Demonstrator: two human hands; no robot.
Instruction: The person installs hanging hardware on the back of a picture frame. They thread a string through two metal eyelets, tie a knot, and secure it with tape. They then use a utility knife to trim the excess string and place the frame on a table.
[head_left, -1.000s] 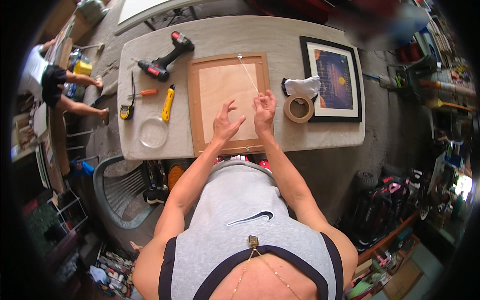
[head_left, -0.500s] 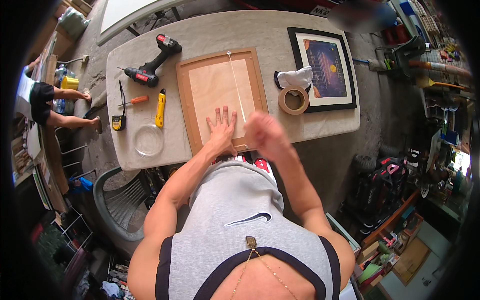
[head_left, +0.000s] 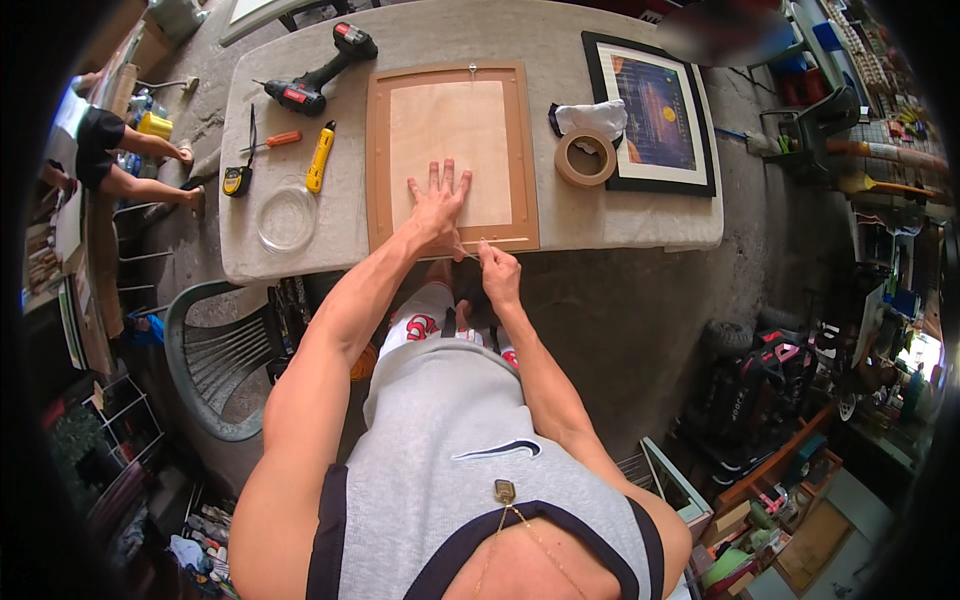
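Right by the near edge of the brown frame, at about five o'clock if you center the dial on it, your right hand is curled up with the fingertips together. Looks to me like you're pinching a thin pale strand, though it's super fine. Your left hand is up at six, palm down, fingers fanned out on the frame's pale backing panel. The frame itself lies back side up on the table, dead ahead of you at your twelve, near end lined up around the table's near edge.

Going outward: clear round coil at eight, brown tape roll at three. Yellow cutter sits at nine, with an orange screwdriver and a tape measure a bit past it. White cloth is just behind the roll, toward two, up against a black-framed picture. Your drill is lying over at ten. Way off at nine, beyond the table, you've got another person in dark shorts.
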